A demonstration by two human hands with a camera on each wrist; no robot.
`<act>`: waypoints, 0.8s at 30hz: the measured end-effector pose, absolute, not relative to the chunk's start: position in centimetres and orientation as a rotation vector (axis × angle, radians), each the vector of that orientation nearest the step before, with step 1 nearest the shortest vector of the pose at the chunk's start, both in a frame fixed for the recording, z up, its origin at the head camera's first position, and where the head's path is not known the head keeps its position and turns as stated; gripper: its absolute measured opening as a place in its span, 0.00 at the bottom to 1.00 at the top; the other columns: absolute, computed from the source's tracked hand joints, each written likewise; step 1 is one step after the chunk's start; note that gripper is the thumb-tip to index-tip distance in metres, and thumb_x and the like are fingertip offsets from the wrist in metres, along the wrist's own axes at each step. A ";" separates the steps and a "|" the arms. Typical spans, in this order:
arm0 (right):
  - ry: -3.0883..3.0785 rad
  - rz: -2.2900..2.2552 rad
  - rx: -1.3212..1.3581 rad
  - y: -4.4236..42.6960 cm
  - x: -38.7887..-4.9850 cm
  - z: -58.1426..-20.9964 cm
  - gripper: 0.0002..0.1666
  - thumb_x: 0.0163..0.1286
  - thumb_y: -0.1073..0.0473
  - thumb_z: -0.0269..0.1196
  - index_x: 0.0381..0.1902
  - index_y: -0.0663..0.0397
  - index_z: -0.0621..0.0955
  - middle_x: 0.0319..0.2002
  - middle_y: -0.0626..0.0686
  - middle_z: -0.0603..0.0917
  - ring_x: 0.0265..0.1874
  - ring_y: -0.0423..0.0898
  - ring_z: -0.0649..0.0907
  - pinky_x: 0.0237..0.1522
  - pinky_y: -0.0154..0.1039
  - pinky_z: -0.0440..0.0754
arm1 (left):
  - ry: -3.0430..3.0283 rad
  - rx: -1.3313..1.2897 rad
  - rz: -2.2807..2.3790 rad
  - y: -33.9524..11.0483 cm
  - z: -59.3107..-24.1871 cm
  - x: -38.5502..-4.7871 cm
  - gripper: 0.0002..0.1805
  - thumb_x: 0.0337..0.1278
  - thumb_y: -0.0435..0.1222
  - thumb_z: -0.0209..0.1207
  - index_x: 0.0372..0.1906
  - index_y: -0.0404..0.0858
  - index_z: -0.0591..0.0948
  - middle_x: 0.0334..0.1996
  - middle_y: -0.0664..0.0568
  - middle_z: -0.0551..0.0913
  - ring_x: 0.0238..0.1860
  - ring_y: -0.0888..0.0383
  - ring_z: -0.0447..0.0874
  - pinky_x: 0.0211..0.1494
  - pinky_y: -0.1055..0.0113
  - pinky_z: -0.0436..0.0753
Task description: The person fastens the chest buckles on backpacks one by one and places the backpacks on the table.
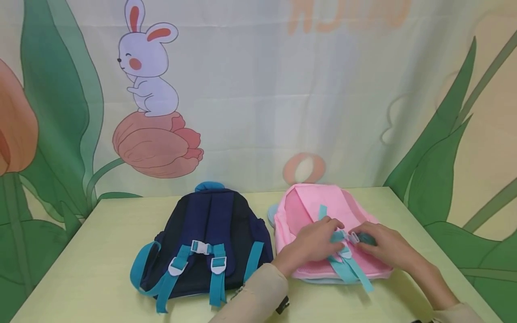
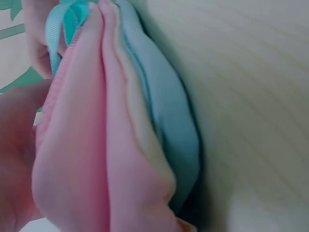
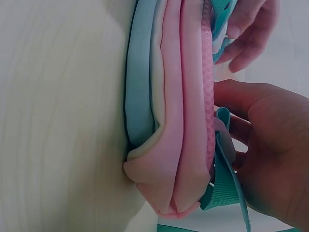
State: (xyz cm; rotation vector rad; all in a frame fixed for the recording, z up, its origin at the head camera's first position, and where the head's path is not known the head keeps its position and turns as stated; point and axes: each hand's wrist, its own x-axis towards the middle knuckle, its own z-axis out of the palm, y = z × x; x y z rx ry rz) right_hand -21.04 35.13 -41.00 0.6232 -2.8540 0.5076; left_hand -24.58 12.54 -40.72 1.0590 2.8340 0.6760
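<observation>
A pink backpack (image 1: 319, 197) lies with its strap side up on the right of the table. Over its back panel, both hands work at a white plastic buckle (image 1: 353, 237) on the teal chest strap. My left hand (image 1: 315, 240) pinches the buckle's left side with its webbing, coming from the left. From the right, my right hand (image 1: 381, 242) holds the other side between thumb and fingers. Whether the two halves are joined cannot be told. Loose teal webbing (image 1: 363, 277) hangs over the bag's near edge. In the right wrist view, a teal strap (image 3: 224, 193) loops beside the right hand.
A navy backpack (image 1: 242, 220) with teal straps lies left of the pink one, its white chest buckle (image 1: 200, 247) fastened. Both bags rest on a pale yellow table (image 1: 101, 251). Behind it hangs a curtain (image 1: 242, 89) printed with a rabbit and tulips.
</observation>
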 end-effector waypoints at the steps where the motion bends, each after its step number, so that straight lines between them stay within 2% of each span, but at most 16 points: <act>1: -2.853 0.504 0.627 35.1 -21.1 -41.0 0.17 0.62 0.60 0.70 0.50 0.48 0.84 0.47 0.46 0.86 0.49 0.51 0.84 0.50 0.56 0.80 | 2.832 1.034 0.673 12.6 -41.0 -24.6 0.26 0.63 0.52 0.61 0.64 0.53 0.75 0.53 0.62 0.80 0.49 0.69 0.80 0.49 0.72 0.79; 8: -2.836 0.482 0.670 34.9 -21.4 -41.3 0.15 0.62 0.60 0.70 0.48 0.47 0.85 0.44 0.43 0.86 0.47 0.46 0.83 0.50 0.53 0.80 | 2.833 0.881 0.765 12.8 -42.3 -24.7 0.26 0.64 0.54 0.60 0.63 0.50 0.77 0.51 0.62 0.85 0.52 0.68 0.82 0.54 0.69 0.80; 11: -2.825 0.464 0.691 34.8 -21.5 -41.5 0.14 0.61 0.60 0.71 0.46 0.45 0.85 0.43 0.41 0.86 0.45 0.45 0.82 0.49 0.51 0.80 | 2.846 0.868 0.773 12.9 -42.6 -24.7 0.25 0.64 0.54 0.60 0.61 0.48 0.79 0.45 0.62 0.86 0.45 0.68 0.82 0.48 0.70 0.80; 16: -2.822 0.440 0.686 34.7 -21.5 -41.7 0.13 0.61 0.60 0.70 0.44 0.43 0.86 0.43 0.40 0.86 0.45 0.44 0.81 0.48 0.49 0.78 | 2.849 0.845 0.795 13.1 -42.8 -24.7 0.21 0.64 0.53 0.61 0.56 0.47 0.83 0.33 0.62 0.82 0.31 0.67 0.76 0.37 0.73 0.76; 24: -2.846 0.447 0.655 34.4 -21.6 -41.4 0.12 0.61 0.61 0.71 0.43 0.45 0.86 0.41 0.41 0.86 0.43 0.45 0.81 0.48 0.50 0.79 | 2.795 0.760 0.907 13.3 -42.9 -24.8 0.15 0.64 0.49 0.62 0.49 0.47 0.84 0.29 0.62 0.80 0.26 0.68 0.74 0.34 0.74 0.73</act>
